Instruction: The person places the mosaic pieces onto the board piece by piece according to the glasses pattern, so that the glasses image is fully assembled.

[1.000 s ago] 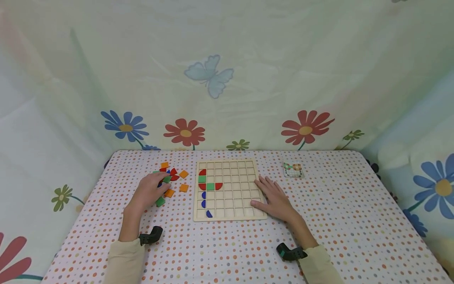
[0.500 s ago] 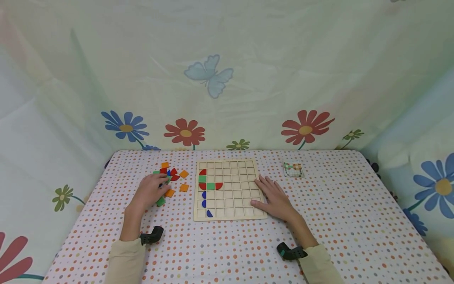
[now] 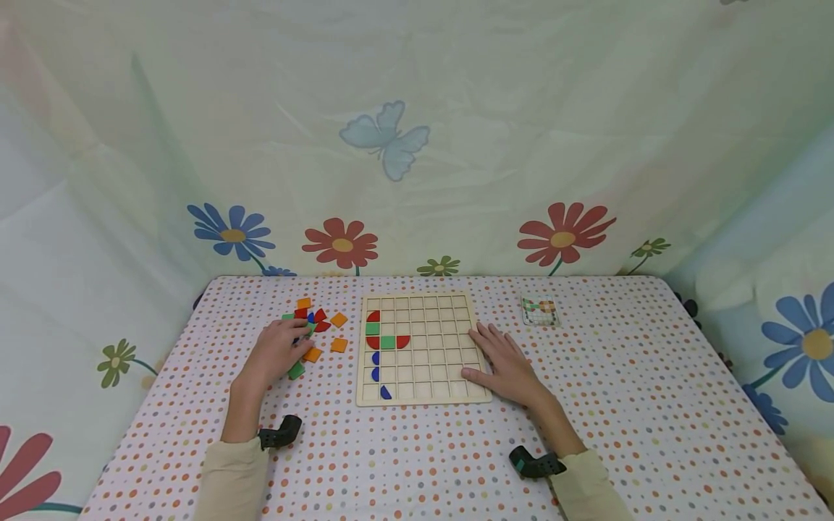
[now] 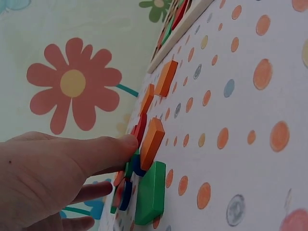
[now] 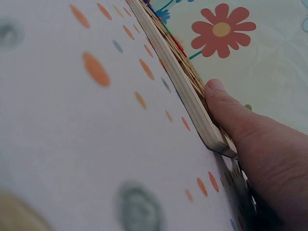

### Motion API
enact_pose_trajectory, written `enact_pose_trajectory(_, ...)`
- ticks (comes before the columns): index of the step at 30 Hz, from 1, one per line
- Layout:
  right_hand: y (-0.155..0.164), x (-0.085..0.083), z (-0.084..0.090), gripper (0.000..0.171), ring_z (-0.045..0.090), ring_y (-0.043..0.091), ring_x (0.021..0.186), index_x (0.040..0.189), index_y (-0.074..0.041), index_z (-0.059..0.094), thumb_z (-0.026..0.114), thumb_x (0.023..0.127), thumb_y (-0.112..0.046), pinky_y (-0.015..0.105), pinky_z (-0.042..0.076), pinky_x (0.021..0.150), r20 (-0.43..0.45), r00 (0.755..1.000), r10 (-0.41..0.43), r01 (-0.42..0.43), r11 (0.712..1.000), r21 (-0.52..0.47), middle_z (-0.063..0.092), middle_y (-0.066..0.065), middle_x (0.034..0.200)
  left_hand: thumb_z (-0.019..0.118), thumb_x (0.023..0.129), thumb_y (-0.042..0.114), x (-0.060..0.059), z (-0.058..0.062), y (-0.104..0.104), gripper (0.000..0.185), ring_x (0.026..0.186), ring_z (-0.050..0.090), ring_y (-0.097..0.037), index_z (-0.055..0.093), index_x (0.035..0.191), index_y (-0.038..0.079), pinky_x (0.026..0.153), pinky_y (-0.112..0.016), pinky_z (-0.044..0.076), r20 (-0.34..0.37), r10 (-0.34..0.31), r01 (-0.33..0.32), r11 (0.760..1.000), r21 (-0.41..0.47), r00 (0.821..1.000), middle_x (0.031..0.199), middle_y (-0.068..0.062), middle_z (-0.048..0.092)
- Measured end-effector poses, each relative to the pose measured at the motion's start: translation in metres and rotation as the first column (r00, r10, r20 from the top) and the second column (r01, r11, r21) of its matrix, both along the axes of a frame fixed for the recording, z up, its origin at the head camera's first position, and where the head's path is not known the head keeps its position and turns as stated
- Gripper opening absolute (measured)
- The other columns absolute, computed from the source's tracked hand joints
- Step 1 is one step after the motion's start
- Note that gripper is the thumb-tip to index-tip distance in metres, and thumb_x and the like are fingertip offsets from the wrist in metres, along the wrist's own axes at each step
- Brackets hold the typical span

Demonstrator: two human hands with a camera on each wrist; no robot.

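My left hand [image 3: 280, 349] is over a pile of small coloured tiles, its fingers loosely bent and its thumb straight in the left wrist view. The fingertips touch or hover just above a green tile [image 3: 311, 328]; the pile partly hides them. Beside the thumb lie an orange square tile [image 4: 152, 140] and a green square tile [image 4: 151, 195]. My right hand [image 3: 508, 365] rests with spread fingers on the right edge of a wooden grid board [image 3: 430, 404], thumb on its top. Several red, green and blue tiles, such as a green square [image 3: 388, 342], sit in the board's left cells.
Loose orange tiles [image 3: 339, 345] lie between the pile and the board. A small card with a coloured grid pattern [image 3: 539, 311] lies right of the board, near the back. The dotted tablecloth [image 3: 404, 463] meets a flowered curtain [image 3: 456, 217] behind.
The left hand's fingers shift slightly among the tiles, covering more of the green one and uncovering a red one behind. The right hand and the board stay still.
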State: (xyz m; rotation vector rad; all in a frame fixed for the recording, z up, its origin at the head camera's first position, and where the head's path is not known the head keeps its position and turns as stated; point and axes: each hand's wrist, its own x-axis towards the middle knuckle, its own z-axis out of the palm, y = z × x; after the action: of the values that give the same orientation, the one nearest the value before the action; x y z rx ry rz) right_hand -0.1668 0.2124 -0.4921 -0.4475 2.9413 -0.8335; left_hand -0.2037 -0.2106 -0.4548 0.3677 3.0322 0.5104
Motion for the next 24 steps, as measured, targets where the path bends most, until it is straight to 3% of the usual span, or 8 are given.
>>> enact_pose_trajectory(9,0.0008,0.0011,0.0014,0.084,0.016,0.036,0.150,0.152,-0.012,0.033,0.066,0.085,-0.051,0.057,0.009,0.120,-0.005,1.000,0.003,-0.003,1.000,-0.006,0.024,0.013,0.161,0.065,0.093,0.019,-0.0002,0.0020,0.0042,0.027,0.122,0.051,-0.040,0.072,0.113,0.003,0.104,-0.061,0.039,-0.040,-0.005,0.004,1.000,-0.016,0.999,0.128,-0.017,0.063)
enact_pose_trajectory(17,0.0007,0.0016,0.0012,0.084,0.017,0.037,0.150,0.151,-0.012,0.033,0.066,0.085,-0.052,0.057,0.009,0.120,-0.009,1.000,-0.001,0.001,1.000,-0.006,0.024,0.014,0.161,0.069,0.090,0.021,-0.0029,-0.0037,0.0038,0.020,0.116,0.054,-0.041,0.076,0.105,0.009,0.099,-0.056,0.045,-0.102,0.061,-0.066,0.997,-0.043,0.993,0.120,-0.016,0.067)
enact_pose_trajectory(24,0.0006,0.0011,0.0010,0.084,0.017,0.037,0.150,0.151,-0.012,0.034,0.066,0.085,-0.052,0.057,0.009,0.120,-0.013,1.000,-0.003,0.003,1.000,-0.006,0.024,0.013,0.161,0.070,0.089,0.021,-0.0038,-0.0036,0.0041,0.019,0.112,0.055,-0.038,0.077,0.103,0.009,0.096,-0.054,0.047,-0.096,0.063,-0.067,0.997,-0.042,0.993,0.117,-0.016,0.068)
